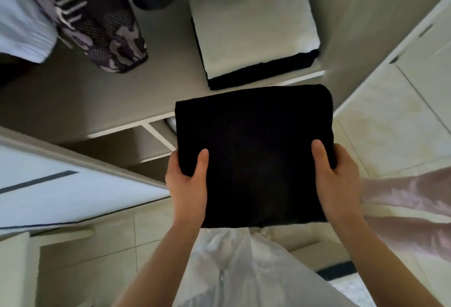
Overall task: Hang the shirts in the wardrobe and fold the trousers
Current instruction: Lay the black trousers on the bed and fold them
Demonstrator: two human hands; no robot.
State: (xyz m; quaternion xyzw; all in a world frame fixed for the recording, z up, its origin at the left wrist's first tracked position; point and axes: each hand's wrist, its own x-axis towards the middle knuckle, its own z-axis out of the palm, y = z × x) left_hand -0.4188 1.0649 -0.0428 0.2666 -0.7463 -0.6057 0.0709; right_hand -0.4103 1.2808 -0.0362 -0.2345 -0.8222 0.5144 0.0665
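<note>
Your left hand (186, 180) and right hand (339, 175) grip the folded black fabric trousers (253, 155), thumbs on top | above the wardrobe shelf (85, 101) | beside a white-on-black folded pile (253, 31).

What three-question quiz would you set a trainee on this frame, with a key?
1. True or false: only the left hand holds the folded black garment.
2. On the shelf, what lies on top of the black folded item? A) a white folded item B) a striped towel C) a hanger
3. Fill in: on top of the held garment, each hand shows only its ____.
Key: 1 false, the right hand grips it too. 2 A. 3 thumb.
</note>
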